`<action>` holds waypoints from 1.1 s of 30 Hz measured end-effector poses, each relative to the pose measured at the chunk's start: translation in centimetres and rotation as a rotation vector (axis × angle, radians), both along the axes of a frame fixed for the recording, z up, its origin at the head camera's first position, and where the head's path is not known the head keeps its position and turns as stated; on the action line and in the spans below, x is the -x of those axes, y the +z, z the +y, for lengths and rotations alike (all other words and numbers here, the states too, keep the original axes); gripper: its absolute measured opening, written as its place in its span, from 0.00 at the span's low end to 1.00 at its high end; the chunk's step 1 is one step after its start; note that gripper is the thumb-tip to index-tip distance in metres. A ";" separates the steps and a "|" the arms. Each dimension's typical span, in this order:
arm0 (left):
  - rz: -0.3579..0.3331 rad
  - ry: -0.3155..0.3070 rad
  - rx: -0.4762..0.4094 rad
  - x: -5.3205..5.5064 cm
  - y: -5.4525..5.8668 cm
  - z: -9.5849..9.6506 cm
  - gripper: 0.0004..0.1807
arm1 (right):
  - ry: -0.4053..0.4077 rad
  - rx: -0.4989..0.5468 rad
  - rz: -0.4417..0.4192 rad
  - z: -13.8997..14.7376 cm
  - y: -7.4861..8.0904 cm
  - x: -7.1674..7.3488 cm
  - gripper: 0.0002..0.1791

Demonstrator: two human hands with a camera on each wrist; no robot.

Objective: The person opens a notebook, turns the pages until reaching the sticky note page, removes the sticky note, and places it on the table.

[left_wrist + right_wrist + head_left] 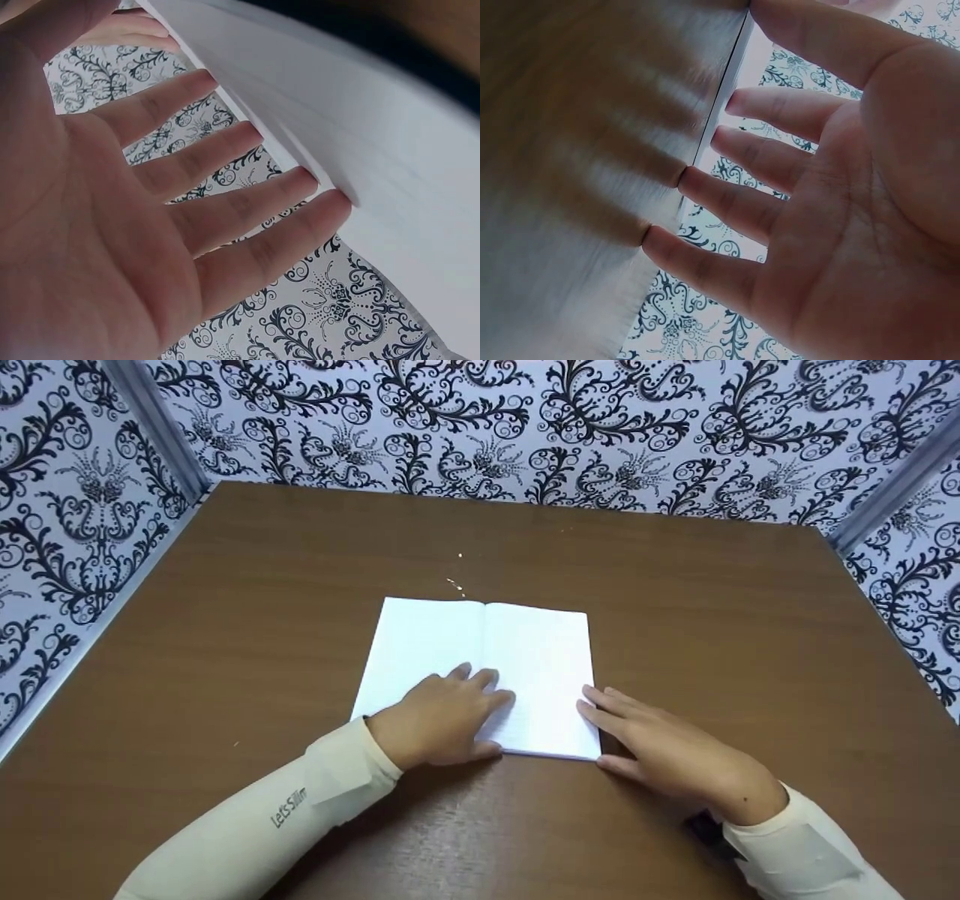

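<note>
An open notebook (540, 660) with white, faintly lined pages lies flat on the brown table. My left hand (446, 716) rests over its lower middle, fingers spread, fingertips on the pages near the centre fold. In the left wrist view the fingertips (334, 206) touch the white page (405, 187). My right hand (667, 746) is at the notebook's right edge, with two fingertips on the page margin and the thumb by the lower right corner. The right wrist view shows that hand's palm (840, 195) and extended fingers, two of their tips on the table surface.
The brown wooden table (300, 555) stretches around the notebook. A few small white specks (455, 584) lie just beyond its top edge. Patterned black-and-white walls (480, 427) rise behind the table and at both sides.
</note>
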State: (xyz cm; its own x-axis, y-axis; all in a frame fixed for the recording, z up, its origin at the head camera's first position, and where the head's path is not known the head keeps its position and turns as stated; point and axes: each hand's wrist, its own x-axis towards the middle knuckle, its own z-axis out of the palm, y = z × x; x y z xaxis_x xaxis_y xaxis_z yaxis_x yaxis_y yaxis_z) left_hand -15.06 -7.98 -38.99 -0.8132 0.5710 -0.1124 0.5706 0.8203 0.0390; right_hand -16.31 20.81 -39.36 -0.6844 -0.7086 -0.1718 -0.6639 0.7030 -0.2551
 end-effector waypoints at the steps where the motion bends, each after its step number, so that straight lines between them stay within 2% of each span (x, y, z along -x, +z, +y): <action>1: -0.007 0.003 -0.001 0.0 0.1 -0.1 0.33 | 0.000 -0.001 0.004 0.0 0.0 0.0 0.35; 10: -0.069 0.001 -0.021 0.0 0.0 -0.5 0.35 | 0.006 -0.030 0.001 -0.3 -0.1 0.1 0.35; 14: -0.068 0.003 -0.018 0.2 0.1 -0.4 0.34 | 0.002 -0.033 0.001 -0.2 0.2 0.2 0.35; 21: -0.136 0.010 -0.028 0.5 0.4 -0.3 0.36 | 0.004 -0.045 -0.013 0.0 0.2 0.0 0.35; 33: -0.089 -0.021 -0.050 0.7 0.2 -0.6 0.33 | -0.025 -0.074 -0.067 -0.3 0.7 0.0 0.36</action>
State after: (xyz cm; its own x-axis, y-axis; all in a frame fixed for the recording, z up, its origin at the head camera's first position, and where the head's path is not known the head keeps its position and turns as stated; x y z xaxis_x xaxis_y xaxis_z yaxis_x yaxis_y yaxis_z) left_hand -15.72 -8.59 -38.78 -0.7891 0.5946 -0.1543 0.5801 0.8039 0.1311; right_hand -16.35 20.55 -38.70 -0.6868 -0.6753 -0.2689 -0.6294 0.7375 -0.2448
